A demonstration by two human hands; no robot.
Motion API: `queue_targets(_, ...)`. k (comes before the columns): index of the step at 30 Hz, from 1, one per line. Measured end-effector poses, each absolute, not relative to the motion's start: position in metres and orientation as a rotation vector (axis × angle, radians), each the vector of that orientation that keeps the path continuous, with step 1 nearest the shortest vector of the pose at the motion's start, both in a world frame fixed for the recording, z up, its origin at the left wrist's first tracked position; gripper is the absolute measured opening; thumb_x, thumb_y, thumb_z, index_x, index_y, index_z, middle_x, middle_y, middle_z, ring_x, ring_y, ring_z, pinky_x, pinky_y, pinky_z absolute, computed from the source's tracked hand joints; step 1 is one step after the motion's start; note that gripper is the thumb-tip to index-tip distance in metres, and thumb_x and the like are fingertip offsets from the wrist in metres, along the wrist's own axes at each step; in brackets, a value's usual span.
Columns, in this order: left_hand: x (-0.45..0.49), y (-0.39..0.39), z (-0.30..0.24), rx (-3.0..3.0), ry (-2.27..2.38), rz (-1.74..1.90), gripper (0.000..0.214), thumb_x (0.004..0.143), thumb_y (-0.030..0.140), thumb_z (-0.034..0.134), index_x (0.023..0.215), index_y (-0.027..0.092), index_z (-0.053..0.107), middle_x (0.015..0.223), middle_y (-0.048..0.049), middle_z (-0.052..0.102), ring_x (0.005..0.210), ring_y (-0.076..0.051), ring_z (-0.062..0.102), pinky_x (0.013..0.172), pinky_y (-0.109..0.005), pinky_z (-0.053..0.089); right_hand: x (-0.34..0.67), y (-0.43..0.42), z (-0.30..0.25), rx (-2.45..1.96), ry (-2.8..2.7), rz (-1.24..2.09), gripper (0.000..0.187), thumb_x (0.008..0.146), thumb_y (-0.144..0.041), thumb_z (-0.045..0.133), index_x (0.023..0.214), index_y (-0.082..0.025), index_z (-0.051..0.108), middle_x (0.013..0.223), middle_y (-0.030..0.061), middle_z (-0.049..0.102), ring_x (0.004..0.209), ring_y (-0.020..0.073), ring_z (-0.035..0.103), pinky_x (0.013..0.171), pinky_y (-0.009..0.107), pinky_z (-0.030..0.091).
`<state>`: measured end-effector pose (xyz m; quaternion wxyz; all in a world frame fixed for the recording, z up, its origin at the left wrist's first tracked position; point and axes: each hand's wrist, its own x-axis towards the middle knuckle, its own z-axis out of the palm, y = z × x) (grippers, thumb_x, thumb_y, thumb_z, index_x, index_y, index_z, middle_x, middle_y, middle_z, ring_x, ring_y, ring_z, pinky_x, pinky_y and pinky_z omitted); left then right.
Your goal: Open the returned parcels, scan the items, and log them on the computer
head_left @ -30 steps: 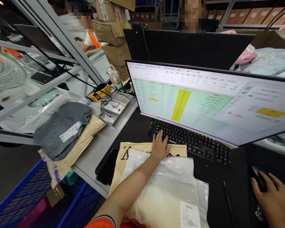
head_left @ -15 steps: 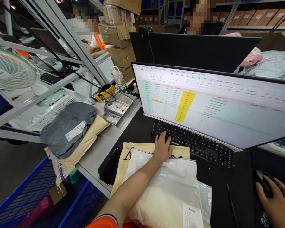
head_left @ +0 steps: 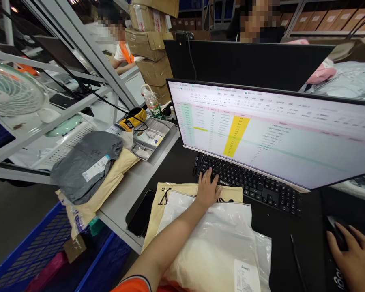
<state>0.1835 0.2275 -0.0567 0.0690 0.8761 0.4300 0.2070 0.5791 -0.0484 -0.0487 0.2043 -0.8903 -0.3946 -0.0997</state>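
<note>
Keying at keyboard (head_left: 249,184): left hand (head_left: 207,190) released, fingers spread on near keys, nothing gripped; right hand (head_left: 351,255) curled, grasping mouse (head_left: 335,232) right of keyboard. White plastic mailer (head_left: 213,247) just below keyboard, under left forearm. Next move seems to call for keys and mouse only.

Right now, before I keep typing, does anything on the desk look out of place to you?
Yes. The gray mailer lies on a tan envelope, and this pile hangs over the edge of the desk, above the blue crate. It looks odd because the overhanging end has no support and might slide off.
</note>
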Motion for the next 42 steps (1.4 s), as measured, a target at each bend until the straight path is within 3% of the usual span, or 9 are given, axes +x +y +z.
queue_targets(4,0.184,0.228,-0.057,2.646,1.300,0.643,0.053,0.099,0.045,0.047,0.142,0.014,0.054,0.161,-0.0235,0.035,0.147,-0.038,0.036,0.120,-0.064,0.026,0.582,-0.049,-0.052,-2.441,-1.126,-0.242,0.062,0.087,-0.061,0.045,0.136,-0.028,0.064,0.148,0.0139,0.052,0.135,0.0404,0.051,0.110,0.056,0.045)
queue_targets(12,0.183,0.229,-0.057,2.661,1.302,0.613,0.051,0.099,0.041,0.048,0.143,0.016,0.053,0.161,-0.0231,0.035,0.145,-0.037,0.038,0.119,-0.064,0.029,0.584,-0.051,-0.056,-2.445,-1.076,-0.271,0.059,0.091,-0.056,0.046,0.139,-0.026,0.061,0.151,0.0136,0.049,0.139,0.0376,0.047,0.117,0.051,0.038)
queue_targets(28,0.187,0.232,-0.053,2.669,1.315,0.583,0.051,0.100,0.041,0.045,0.138,0.009,0.060,0.156,-0.0284,0.039,0.144,-0.040,0.039,0.120,-0.062,0.026,0.604,-0.051,-0.074,-2.459,-1.032,-0.430,0.054,0.091,-0.049,0.050,0.129,-0.016,0.067,0.140,0.0181,0.055,0.127,0.0350,0.053,0.104,0.052,0.046)
queue_targets(42,0.189,0.235,-0.058,2.665,1.310,0.653,0.050,0.100,0.040,0.046,0.135,0.008,0.062,0.155,-0.0282,0.040,0.140,-0.040,0.043,0.119,-0.063,0.027,0.605,-0.051,-0.072,-2.501,-0.983,-0.419,0.046,0.093,-0.043,0.052,0.129,-0.018,0.065,0.140,0.0168,0.053,0.126,0.0316,0.052,0.106,0.050,0.045)
